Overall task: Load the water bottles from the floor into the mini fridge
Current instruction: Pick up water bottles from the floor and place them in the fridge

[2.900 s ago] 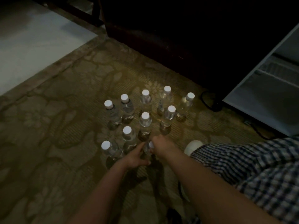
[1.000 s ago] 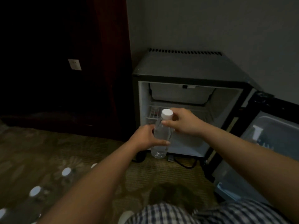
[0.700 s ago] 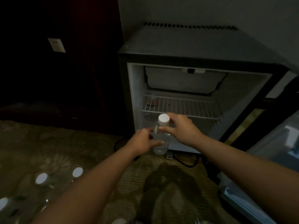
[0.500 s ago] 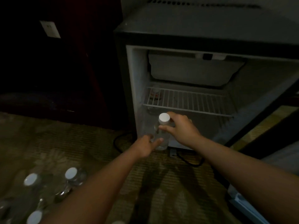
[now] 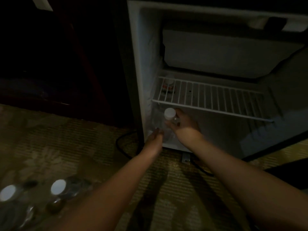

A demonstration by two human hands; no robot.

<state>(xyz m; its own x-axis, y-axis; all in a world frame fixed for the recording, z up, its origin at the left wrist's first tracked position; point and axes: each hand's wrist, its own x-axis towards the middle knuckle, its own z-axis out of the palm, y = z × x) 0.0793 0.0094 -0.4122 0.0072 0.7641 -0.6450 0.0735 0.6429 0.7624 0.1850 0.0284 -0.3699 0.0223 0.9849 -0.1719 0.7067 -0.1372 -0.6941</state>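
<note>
A clear water bottle with a white cap (image 5: 168, 120) stands upright in the lower left corner of the open mini fridge (image 5: 138, 67), just under the wire shelf (image 5: 215, 100). My right hand (image 5: 183, 125) is closed around its neck. My left hand (image 5: 154, 139) hovers at the fridge's bottom lip beside the bottle's base, fingers apart; whether it touches the bottle I cannot tell. Two more capped bottles (image 5: 58, 189) (image 5: 7, 193) stand on the carpet at lower left.
A small jar or can (image 5: 169, 85) sits at the back left of the wire shelf. A black power cord (image 5: 121, 147) loops on the patterned carpet by the fridge's left foot. Dark wooden furniture (image 5: 58, 55) fills the left side.
Both hands carried the bottle from the floor up to the fridge and in under the wire shelf. My left hand has slipped off the bottle's body; the view has moved closer.
</note>
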